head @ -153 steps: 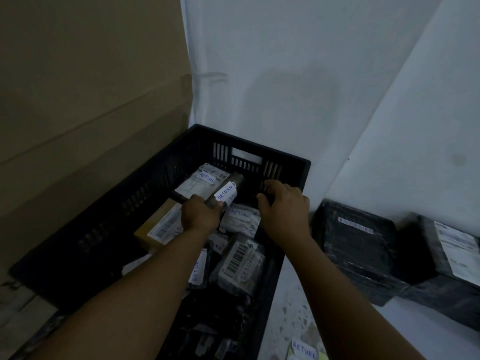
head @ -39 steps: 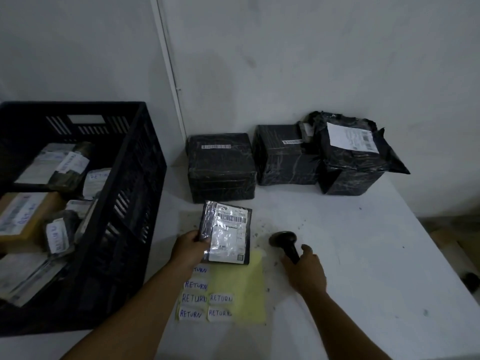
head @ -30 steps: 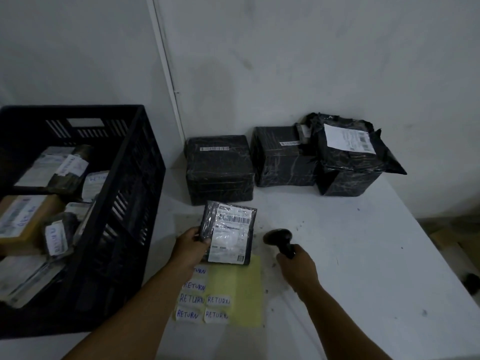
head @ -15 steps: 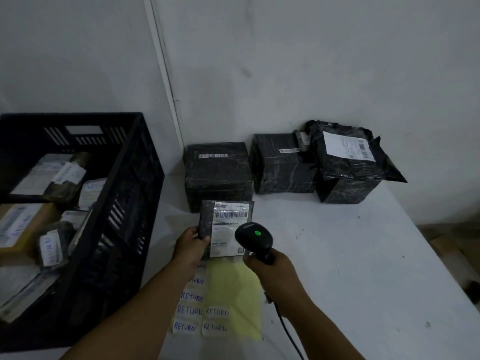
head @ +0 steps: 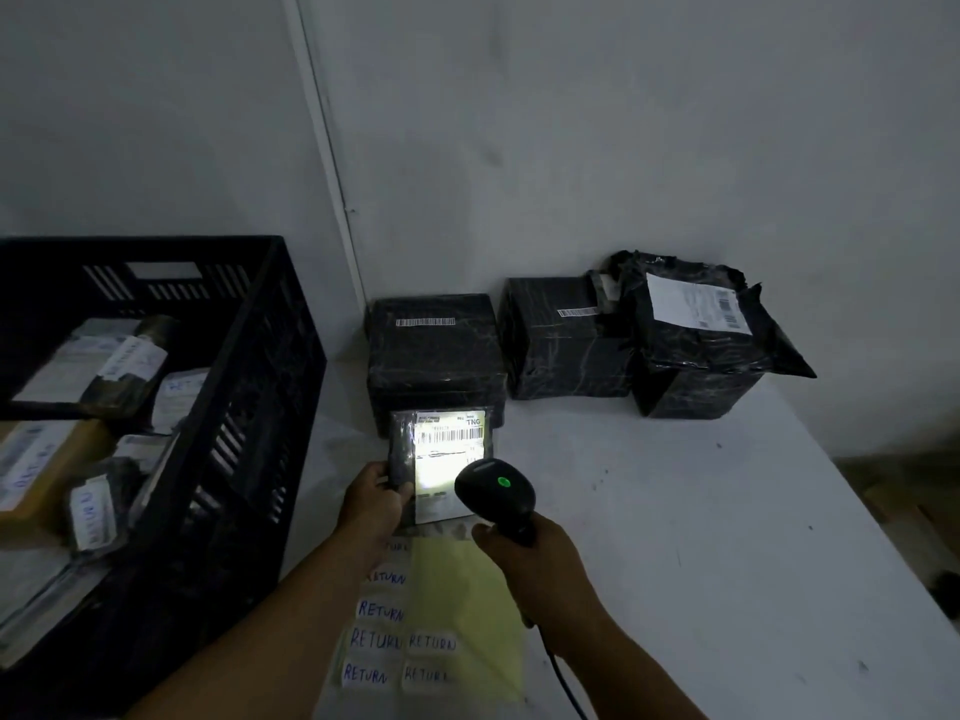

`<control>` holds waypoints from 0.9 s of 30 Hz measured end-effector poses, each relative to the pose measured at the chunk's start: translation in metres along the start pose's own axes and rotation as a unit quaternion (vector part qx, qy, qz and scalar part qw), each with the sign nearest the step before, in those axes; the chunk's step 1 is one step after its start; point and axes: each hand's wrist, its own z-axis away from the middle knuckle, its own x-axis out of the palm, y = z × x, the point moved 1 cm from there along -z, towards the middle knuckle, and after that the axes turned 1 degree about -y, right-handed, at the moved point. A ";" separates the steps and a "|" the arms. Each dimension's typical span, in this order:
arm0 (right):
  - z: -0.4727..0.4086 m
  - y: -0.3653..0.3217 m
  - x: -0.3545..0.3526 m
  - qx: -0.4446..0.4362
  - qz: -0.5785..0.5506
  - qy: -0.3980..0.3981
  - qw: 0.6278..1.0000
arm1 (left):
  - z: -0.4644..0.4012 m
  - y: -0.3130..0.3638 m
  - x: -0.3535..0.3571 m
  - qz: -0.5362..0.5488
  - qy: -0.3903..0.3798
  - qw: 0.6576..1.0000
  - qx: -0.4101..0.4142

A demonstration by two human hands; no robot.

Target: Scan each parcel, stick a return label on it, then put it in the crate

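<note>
1. Yellow backing sheet (head: 467,605) with handwritten RETURN labels (head: 382,610) lies nearest us on the white table (head: 701,537).
2. Our right hand (head: 535,558) grips the scanner (head: 496,493), its green light on.
3. Our left hand (head: 376,504) pinches the small parcel (head: 441,459), its barcode lit.
4. Three black parcels (head: 436,356) stand against the wall; the crate (head: 249,407) sits left.

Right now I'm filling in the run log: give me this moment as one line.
step: scan | left hand: holds small parcel | right hand: aims scanner, light on label | return stickers: unpeeled | crate: part filled
</note>
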 end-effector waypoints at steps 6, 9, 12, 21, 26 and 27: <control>-0.002 0.000 0.003 0.001 0.001 -0.008 1.000 | -0.004 -0.001 -0.002 0.005 0.006 1.000 0.010; -0.002 0.000 0.003 0.000 0.005 -0.005 1.000 | -0.005 -0.003 -0.002 0.004 0.008 1.000 0.016; -0.002 0.000 0.002 0.004 0.004 -0.004 1.000 | -0.006 -0.003 -0.003 -0.009 0.007 1.000 0.022; -0.001 -0.001 0.002 0.021 -0.005 -0.002 1.000 | -0.008 -0.004 -0.004 -0.026 0.002 0.999 0.029; 0.001 -0.002 0.003 0.018 -0.019 0.004 1.000 | -0.010 -0.007 -0.003 -0.032 0.010 0.999 0.023; 0.002 -0.002 0.002 0.015 -0.022 0.007 1.000 | -0.010 -0.007 -0.003 -0.034 0.013 0.999 0.023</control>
